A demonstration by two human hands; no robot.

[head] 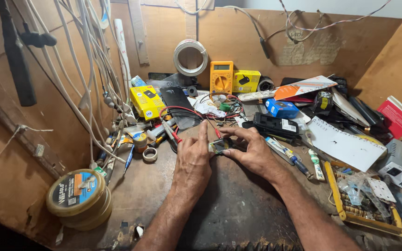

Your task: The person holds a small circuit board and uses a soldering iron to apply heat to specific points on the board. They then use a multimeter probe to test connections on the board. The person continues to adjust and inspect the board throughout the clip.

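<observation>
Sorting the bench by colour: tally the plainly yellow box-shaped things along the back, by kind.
Yellow multimeter: 1
Yellow cardboard boxes: 2, one right of the meter, one left by the hanging wires
Total: 3
Both hands hold a small board, not counted.

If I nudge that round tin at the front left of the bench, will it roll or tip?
The round tin lies flat on its wide base, so it would probably slide, not roll. It looks squat, so tipping seems unlikely. It sits near the bench edge, so a hard push might drop it.
</observation>
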